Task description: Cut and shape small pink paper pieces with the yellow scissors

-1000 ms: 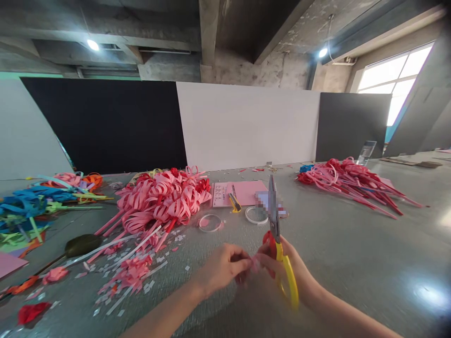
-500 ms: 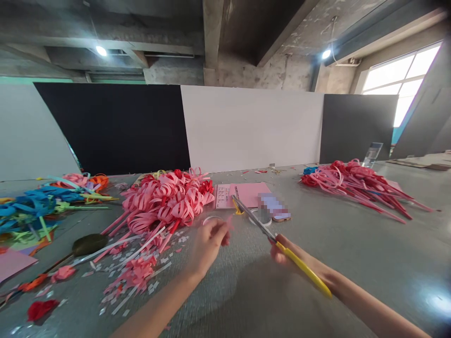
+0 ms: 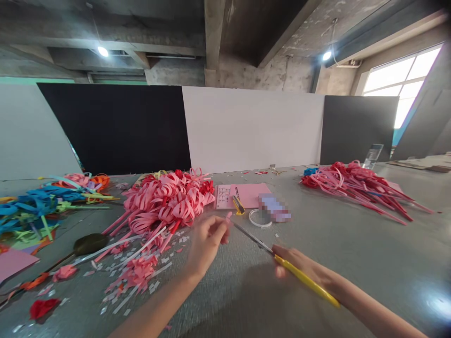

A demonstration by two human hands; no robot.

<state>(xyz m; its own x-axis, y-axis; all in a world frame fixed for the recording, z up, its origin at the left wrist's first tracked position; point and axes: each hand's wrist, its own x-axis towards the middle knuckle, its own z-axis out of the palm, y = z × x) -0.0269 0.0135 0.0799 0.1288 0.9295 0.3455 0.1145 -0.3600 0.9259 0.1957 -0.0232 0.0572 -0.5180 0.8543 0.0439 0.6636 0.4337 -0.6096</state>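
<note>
My left hand (image 3: 208,239) pinches a small piece of pink paper (image 3: 229,216) between thumb and fingers. My right hand (image 3: 294,263) grips a pair of scissors (image 3: 306,280) with long yellow handles. The scissor tips reach the pink paper beside my left fingertips; whether they touch it I cannot tell. Just beyond the hands lie a yellow utility knife (image 3: 238,205), a white ring like a tape roll (image 3: 260,224) and pink paper sheets (image 3: 252,193). A blurred-out phone (image 3: 275,207) rests at their right.
Looped pink paper-strip flowers (image 3: 165,202) are heaped on the left, with paper scraps (image 3: 141,272) around them. Blue and green strips (image 3: 35,206) lie at the far left. Another pink and red bundle (image 3: 352,188) is on the right, near a clear stand (image 3: 372,156). Panels (image 3: 253,126) line the back.
The scissors have come down, and their tips now sit at the pink paper by my left fingers. My right hand has shifted slightly lower. My left hand has barely moved.
</note>
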